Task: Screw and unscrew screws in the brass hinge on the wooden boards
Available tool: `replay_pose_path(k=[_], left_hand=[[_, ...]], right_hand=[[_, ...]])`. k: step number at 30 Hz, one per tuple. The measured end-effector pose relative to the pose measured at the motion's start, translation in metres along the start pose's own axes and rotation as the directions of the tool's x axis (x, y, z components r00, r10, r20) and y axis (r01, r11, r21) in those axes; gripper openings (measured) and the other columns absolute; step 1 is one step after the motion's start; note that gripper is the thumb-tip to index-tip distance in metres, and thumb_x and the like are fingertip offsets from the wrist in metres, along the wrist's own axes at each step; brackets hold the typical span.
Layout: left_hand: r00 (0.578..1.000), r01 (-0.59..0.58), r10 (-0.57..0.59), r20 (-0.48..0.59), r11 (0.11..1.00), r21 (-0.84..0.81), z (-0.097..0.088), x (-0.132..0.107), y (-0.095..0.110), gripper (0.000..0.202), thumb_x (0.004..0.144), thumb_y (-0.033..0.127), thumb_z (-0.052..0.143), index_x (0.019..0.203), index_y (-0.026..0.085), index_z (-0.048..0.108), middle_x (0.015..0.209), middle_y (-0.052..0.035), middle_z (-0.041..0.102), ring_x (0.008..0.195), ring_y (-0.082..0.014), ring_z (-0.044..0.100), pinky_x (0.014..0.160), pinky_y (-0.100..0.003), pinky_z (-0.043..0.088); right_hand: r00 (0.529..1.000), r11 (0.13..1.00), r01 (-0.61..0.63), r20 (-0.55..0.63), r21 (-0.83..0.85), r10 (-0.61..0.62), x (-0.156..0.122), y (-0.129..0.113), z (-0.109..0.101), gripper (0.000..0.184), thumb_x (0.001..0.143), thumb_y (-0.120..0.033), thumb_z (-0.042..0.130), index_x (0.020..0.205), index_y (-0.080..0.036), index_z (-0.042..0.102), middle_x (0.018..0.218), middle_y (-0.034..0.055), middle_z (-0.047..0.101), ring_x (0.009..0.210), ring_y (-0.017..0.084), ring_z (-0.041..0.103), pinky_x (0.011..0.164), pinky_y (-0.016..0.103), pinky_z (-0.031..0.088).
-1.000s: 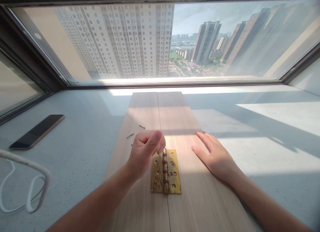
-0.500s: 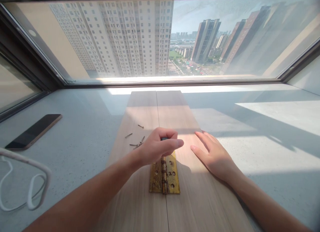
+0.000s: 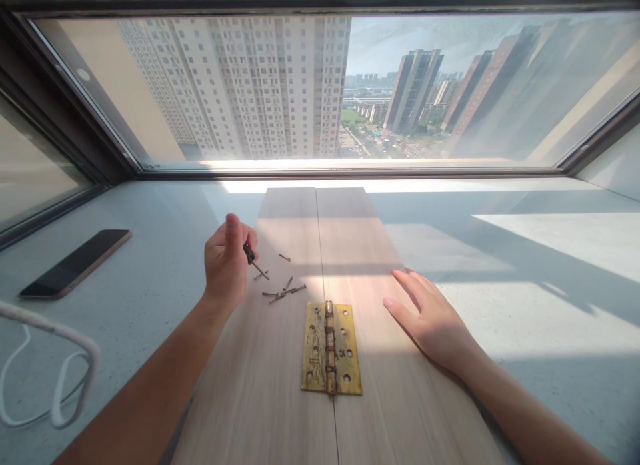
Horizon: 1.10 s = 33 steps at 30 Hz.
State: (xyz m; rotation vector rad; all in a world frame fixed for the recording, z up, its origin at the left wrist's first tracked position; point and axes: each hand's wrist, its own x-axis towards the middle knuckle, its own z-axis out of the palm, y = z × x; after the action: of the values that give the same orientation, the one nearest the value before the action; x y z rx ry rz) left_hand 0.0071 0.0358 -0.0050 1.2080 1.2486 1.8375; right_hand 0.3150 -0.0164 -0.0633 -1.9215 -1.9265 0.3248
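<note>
I record a closed grip on the left hand (image 3: 226, 261): its fingers are curled around the dark handle of a screwdriver (image 3: 249, 254), the thumb raised, the shaft slanting down and rightward over the left wood-grain board (image 3: 250, 385). The shaft's tip is at a loose screw (image 3: 257, 277); I cannot tell whether they touch. The right hand (image 3: 435, 318) rests over the outer edge of the right wood-grain board (image 3: 400, 398), fingers slightly spread, its grip open and holding nothing.

The brass hinge (image 3: 330, 348) lies unfolded across the seam (image 3: 319, 231) between the boards, its long axis running along that joint, away from me. From the screwdriver's tip, I find it to the right and on the near side, with a cluster of screws (image 3: 287, 293) in between. The right hand is nearer to the hinge; the left, nearer to the screws. The hinge's far left hole appears filled, possibly by a screw head; too small to confirm.
</note>
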Motion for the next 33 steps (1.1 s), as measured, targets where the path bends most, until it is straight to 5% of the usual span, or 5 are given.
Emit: replay_pose_path(k=[5, 14, 22, 25, 33], left_hand=[[0.944, -0.221, 0.046, 0.325, 0.823, 0.524, -0.010, 0.014, 0.001, 0.036, 0.079, 0.046, 0.061, 0.059, 0.018, 0.049, 0.051, 0.0042, 0.041, 0.047, -0.0097, 0.037, 0.048, -0.023, 0.030], [0.468, -0.721, -0.248, 0.848, 0.448, 0.528, -0.002, 0.044, -0.013, 0.019, 0.082, 0.025, 0.050, 0.081, 0.020, 0.069, 0.088, -0.0053, 0.065, 0.071, -0.0179, 0.056, 0.059, -0.026, 0.034], [0.526, -0.316, -0.160, 0.835, 0.875, 0.367, 0.026, -0.008, 0.034, 0.016, 0.086, 0.030, 0.052, 0.084, 0.017, 0.061, 0.075, -0.0013, 0.063, 0.051, -0.0085, 0.046, 0.048, -0.021, 0.034], [0.430, -0.314, -0.201, 0.880, 0.881, 0.355, 0.037, -0.028, 0.044, 0.014, 0.084, 0.026, 0.054, 0.079, 0.016, 0.063, 0.074, 0.0005, 0.062, 0.056, -0.0076, 0.046, 0.052, -0.020, 0.035], [0.450, -0.289, -0.272, 0.850, 0.857, 0.427, 0.043, -0.041, 0.037, 0.011, 0.079, 0.024, 0.057, 0.079, 0.016, 0.065, 0.068, 0.0029, 0.062, 0.055, -0.0072, 0.045, 0.052, -0.020, 0.033]], right_hand=[[0.999, 0.999, -0.038, 0.023, -0.006, 0.038, 0.000, 0.000, -0.001, 0.063, 0.085, -0.051, 0.045, 0.135, -0.014, 0.049, 0.145, 0.0143, 0.042, 0.136, 0.030, 0.033, 0.111, 0.047, 0.029], [0.999, 0.999, -0.036, 0.032, 0.001, 0.036, -0.001, -0.002, -0.002, 0.063, 0.085, -0.050, 0.044, 0.136, -0.013, 0.048, 0.145, 0.0136, 0.042, 0.137, 0.028, 0.031, 0.112, 0.046, 0.027], [1.000, 1.000, 0.029, -0.003, -0.001, -0.029, 0.001, 0.000, 0.001, 0.061, 0.086, -0.049, 0.046, 0.134, -0.012, 0.049, 0.141, 0.0157, 0.046, 0.133, 0.029, 0.036, 0.109, 0.047, 0.031], [0.995, 0.998, 0.067, -0.076, -0.016, -0.068, -0.003, -0.007, -0.004, 0.058, 0.084, -0.045, 0.051, 0.131, -0.012, 0.052, 0.141, 0.0161, 0.044, 0.133, 0.031, 0.034, 0.109, 0.049, 0.030], [0.945, 0.917, 0.322, -0.135, 0.236, -0.297, -0.036, -0.042, -0.028, 0.016, 0.085, -0.035, 0.058, 0.087, -0.020, 0.062, 0.084, 0.0056, 0.065, 0.078, 0.020, 0.060, 0.067, 0.034, 0.050]])
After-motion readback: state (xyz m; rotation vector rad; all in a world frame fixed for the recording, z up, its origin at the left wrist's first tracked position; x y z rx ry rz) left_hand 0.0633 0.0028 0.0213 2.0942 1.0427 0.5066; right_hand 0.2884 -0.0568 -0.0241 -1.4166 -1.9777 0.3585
